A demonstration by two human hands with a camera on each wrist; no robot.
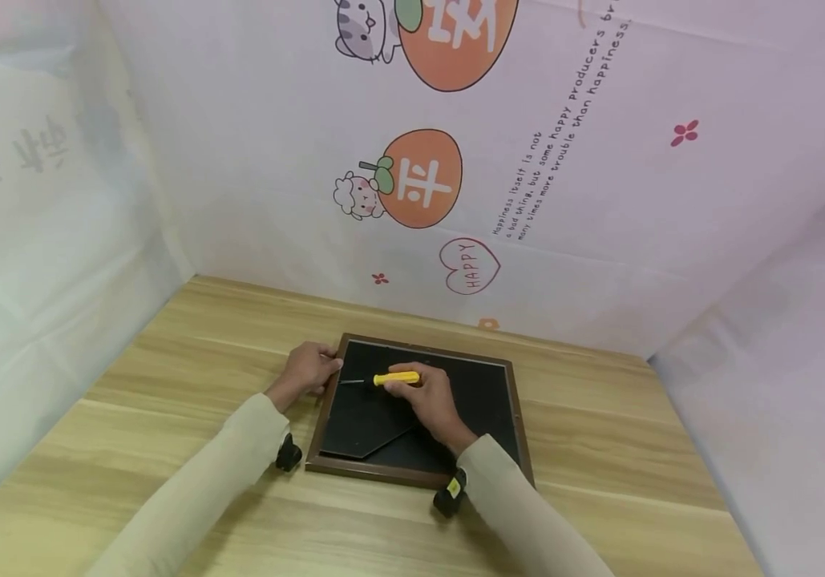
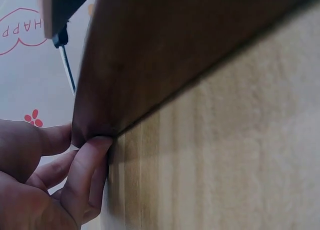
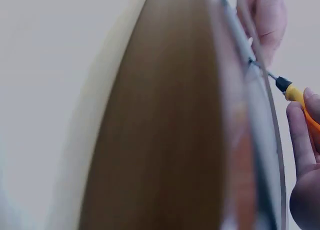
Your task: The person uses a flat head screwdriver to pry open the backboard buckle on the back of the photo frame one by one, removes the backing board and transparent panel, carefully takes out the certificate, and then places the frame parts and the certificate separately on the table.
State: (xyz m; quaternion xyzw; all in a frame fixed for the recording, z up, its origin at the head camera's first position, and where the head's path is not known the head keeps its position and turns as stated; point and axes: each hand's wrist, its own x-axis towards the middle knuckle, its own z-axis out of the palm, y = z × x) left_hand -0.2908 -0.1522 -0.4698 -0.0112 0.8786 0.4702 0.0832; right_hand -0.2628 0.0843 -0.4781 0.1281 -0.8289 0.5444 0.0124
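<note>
Yellow-handled screwdriver (image 1: 395, 377), thin metal shank, and I've got it pinched in the right hand (image 1: 431, 398) over the frame (image 1: 376, 470), its tip by the frame's left rim, right near where the left hand (image 1: 308, 369) grips that edge. If I press too hard, that tip could skid into the holding hand or dent the smooth brown rim. Flat black board (image 1: 484, 393) fills the frame, likely easily scratched, and a slack grip might let the frame slide on its wood-grained table (image 1: 592, 449).

Plastic screwdriver handle (image 1: 399, 377), metal shaft (image 1: 353, 381); matt backing (image 1: 482, 394); wood-grain tabletop (image 1: 600, 437).
</note>
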